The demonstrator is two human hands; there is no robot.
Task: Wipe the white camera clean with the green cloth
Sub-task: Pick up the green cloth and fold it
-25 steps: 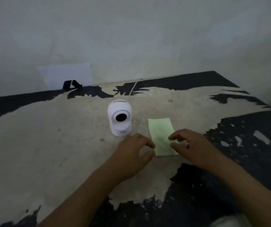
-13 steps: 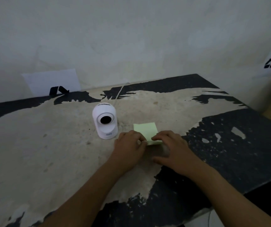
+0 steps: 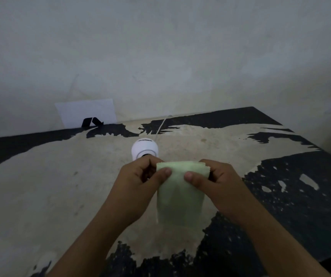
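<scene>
Here the green cloth (image 3: 178,194) hangs in the air above the worn tabletop (image 3: 50,186), held up by its top edge between both hands. The left hand (image 3: 135,188) pinches the upper left corner, thumb pressed on the near face and the curled fingers behind it. The right hand (image 3: 220,184) pinches the upper right corner the same way, thumb in front, fingers folded behind. The cloth droops straight down between the wrists, its lower edge free. Just beyond the left hand's knuckles stands the white camera (image 3: 145,149), upright on the table, its lower half hidden by that hand. A thin white cable (image 3: 159,127) runs from behind it toward the wall (image 3: 160,56).
</scene>
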